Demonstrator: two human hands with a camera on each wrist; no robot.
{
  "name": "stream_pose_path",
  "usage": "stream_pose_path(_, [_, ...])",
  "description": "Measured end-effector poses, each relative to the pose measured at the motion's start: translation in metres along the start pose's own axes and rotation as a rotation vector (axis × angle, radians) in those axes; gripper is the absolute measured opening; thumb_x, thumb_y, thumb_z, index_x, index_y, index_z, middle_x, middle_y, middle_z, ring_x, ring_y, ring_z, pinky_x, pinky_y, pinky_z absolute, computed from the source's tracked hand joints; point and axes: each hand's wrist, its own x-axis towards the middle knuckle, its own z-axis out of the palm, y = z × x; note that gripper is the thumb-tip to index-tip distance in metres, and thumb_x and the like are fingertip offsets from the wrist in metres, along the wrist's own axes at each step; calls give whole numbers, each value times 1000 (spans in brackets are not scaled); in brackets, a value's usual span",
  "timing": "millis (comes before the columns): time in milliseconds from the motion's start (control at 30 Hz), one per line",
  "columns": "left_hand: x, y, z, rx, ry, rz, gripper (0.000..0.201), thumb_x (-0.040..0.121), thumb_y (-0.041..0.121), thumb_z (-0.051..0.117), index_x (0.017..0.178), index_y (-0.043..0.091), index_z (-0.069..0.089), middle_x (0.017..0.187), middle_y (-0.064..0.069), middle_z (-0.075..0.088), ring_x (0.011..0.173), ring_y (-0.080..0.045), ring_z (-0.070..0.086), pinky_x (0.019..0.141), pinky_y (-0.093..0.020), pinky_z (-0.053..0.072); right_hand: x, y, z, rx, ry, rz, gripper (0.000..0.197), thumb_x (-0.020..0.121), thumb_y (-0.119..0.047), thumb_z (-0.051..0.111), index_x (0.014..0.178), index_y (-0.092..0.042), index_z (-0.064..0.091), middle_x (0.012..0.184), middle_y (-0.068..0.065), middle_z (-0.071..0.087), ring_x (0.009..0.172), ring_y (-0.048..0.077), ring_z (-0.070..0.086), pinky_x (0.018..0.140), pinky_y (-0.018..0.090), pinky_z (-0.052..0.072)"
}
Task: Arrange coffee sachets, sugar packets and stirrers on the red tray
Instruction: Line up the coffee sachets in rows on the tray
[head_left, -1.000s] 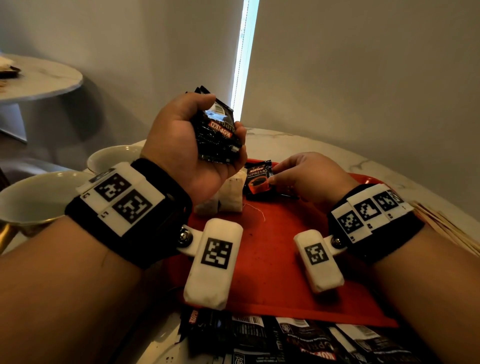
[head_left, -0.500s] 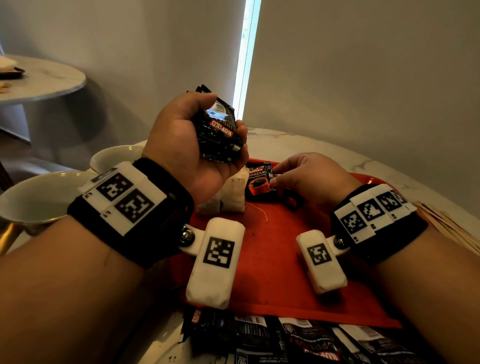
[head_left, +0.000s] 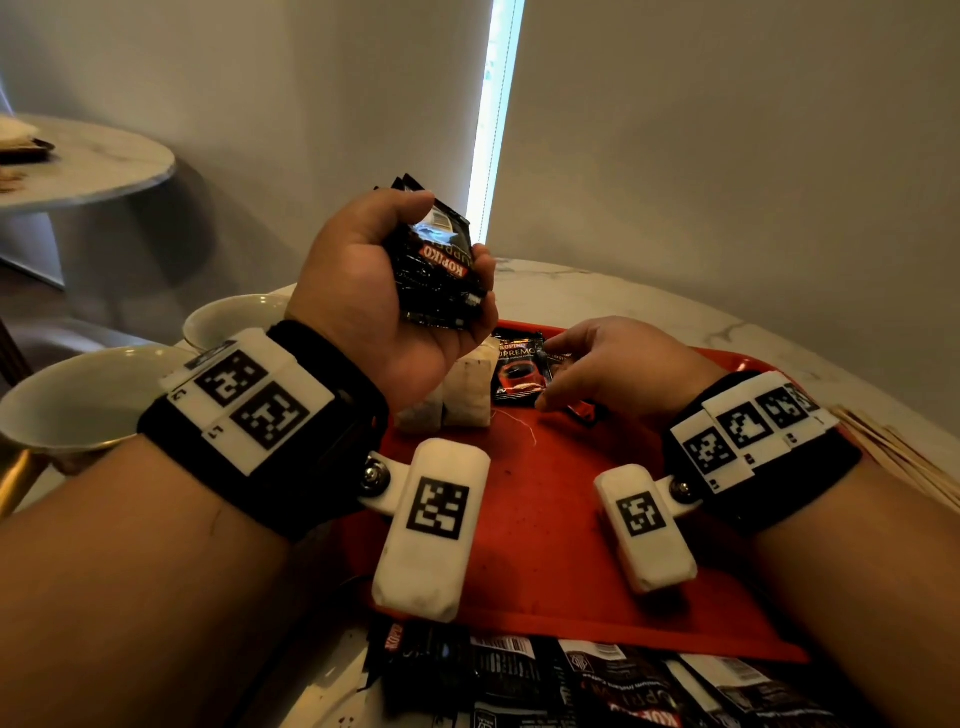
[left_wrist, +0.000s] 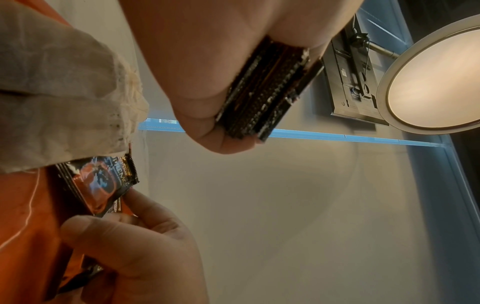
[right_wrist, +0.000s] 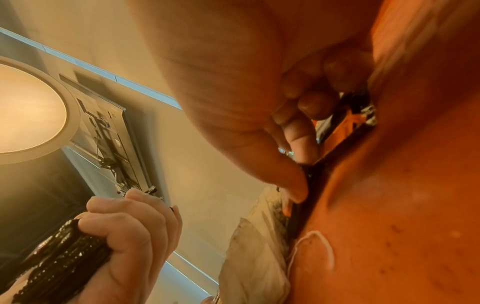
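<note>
My left hand (head_left: 415, 291) is raised above the red tray (head_left: 545, 519) and grips a stack of black coffee sachets (head_left: 436, 265), whose serrated edges show in the left wrist view (left_wrist: 265, 92). My right hand (head_left: 597, 374) lies low at the far end of the tray, its thumb and fingers pinching a black coffee sachet (head_left: 519, 369) with a red cup picture that lies there. In the right wrist view the fingertips (right_wrist: 298, 189) press the sachet's edge (right_wrist: 309, 197) against the tray. Two white packets (head_left: 462, 389) stand just left of that sachet.
Several loose black sachets (head_left: 597, 680) lie on the marble table in front of the tray's near edge. Two white bowls (head_left: 78, 400) stand at the left. Wooden stirrers (head_left: 904, 457) lie to the right of the tray. A wall rises close behind the table.
Almost nothing has moved. My right hand's fingers have shifted slightly on the sachet on the tray; my left hand keeps its stack raised in the same place.
</note>
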Motion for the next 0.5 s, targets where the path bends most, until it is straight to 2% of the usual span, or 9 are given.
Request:
stream_pose_path(167, [0, 0, 1, -1, 6, 0, 49, 94, 35, 53, 130, 3, 56, 94, -11, 63, 67, -19, 65, 59, -28, 55, 1, 1, 0, -72, 14, -19, 65, 69, -28, 89, 130, -26, 66, 99, -12, 59, 87, 2, 55, 66, 18, 42])
stream_pose_path(300, [0, 0, 0, 0, 4, 0, 51, 94, 36, 53, 134, 3, 55, 95, -11, 63, 67, -18, 65, 59, -27, 55, 3, 3, 1, -78, 31, -28, 57, 73, -29, 87, 127, -26, 68, 89, -17, 57, 82, -1, 54, 63, 17, 40])
stream_pose_path(500, [0, 0, 0, -6, 7, 2, 51, 94, 35, 54, 133, 2, 54, 95, -11, 63, 67, -19, 65, 59, -28, 55, 4, 5, 1, -48, 61, -24, 59, 69, -35, 89, 124, -26, 69, 92, -16, 60, 85, 1, 56, 64, 19, 42])
